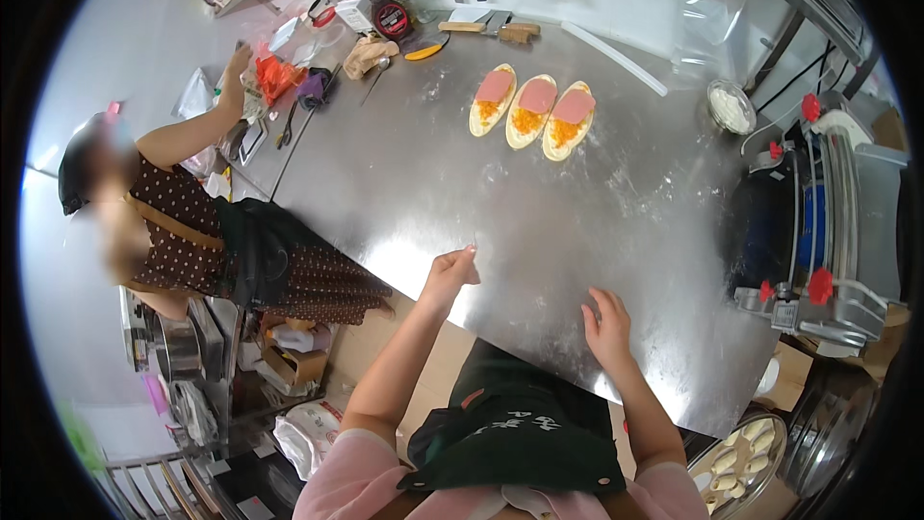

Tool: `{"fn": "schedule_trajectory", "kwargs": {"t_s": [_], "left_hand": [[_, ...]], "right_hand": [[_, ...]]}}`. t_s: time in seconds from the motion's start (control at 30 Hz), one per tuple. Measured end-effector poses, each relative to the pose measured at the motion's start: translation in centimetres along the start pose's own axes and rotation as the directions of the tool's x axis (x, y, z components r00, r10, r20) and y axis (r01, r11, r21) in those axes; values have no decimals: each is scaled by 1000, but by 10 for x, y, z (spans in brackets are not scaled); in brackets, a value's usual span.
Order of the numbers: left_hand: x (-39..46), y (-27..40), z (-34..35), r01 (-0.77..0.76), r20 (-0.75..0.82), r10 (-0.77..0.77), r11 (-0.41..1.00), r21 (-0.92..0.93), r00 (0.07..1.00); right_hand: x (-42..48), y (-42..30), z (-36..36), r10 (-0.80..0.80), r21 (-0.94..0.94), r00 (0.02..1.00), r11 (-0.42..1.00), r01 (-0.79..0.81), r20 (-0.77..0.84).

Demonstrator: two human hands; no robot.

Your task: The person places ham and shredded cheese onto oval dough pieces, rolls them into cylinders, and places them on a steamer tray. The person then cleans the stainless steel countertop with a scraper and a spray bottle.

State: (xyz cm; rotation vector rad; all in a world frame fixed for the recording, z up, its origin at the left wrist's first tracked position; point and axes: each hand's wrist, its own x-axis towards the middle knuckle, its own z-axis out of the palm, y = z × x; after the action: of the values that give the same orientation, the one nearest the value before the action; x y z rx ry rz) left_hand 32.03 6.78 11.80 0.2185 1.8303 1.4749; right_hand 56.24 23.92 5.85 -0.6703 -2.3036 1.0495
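My left hand [452, 274] hovers at the front part of the steel table [404, 180], its fingers curled in; whether it pinches something small cannot be told. To its right, my right hand [608, 321] is over the table's front edge, fingers slightly bent and apart, holding nothing. Farther back lie three flat oval dough pieces side by side: a left one [478, 123], a middle one [514, 137] and a right one [552, 150]. Each bears a pale spread, orange shreds and a pink slice of ham-like meat. Neither hand touches them.
A co-worker [245, 253] stands at left, one arm raised. Behind are a dark sauce bottle [390, 18], a yellow-edged scraper [426, 50], brushes [518, 32] and a white rod [613, 58]. At right are a bowl of white powder [730, 107] and a roller machine [823, 209]. Below right sits a tray of rolls [776, 440].
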Motion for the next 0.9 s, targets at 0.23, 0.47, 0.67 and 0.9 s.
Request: {"fn": "schedule_trajectory", "kwargs": {"t_s": [0.23, 0.47, 0.67, 0.9], "left_hand": [[97, 16, -40, -34, 46, 33, 999, 28, 998], [212, 67, 0, -144, 260, 104, 979, 143, 960], [274, 72, 36, -221, 353, 127, 945, 240, 927], [293, 70, 56, -222, 409, 97, 936, 272, 907]], "right_hand": [[160, 8, 54, -114, -175, 989, 980, 97, -91], [272, 70, 100, 399, -45, 861, 900, -433, -316], [328, 106, 108, 503, 130, 728, 853, -506, -467], [333, 121, 124, 437, 121, 778, 894, -432, -452]]}}
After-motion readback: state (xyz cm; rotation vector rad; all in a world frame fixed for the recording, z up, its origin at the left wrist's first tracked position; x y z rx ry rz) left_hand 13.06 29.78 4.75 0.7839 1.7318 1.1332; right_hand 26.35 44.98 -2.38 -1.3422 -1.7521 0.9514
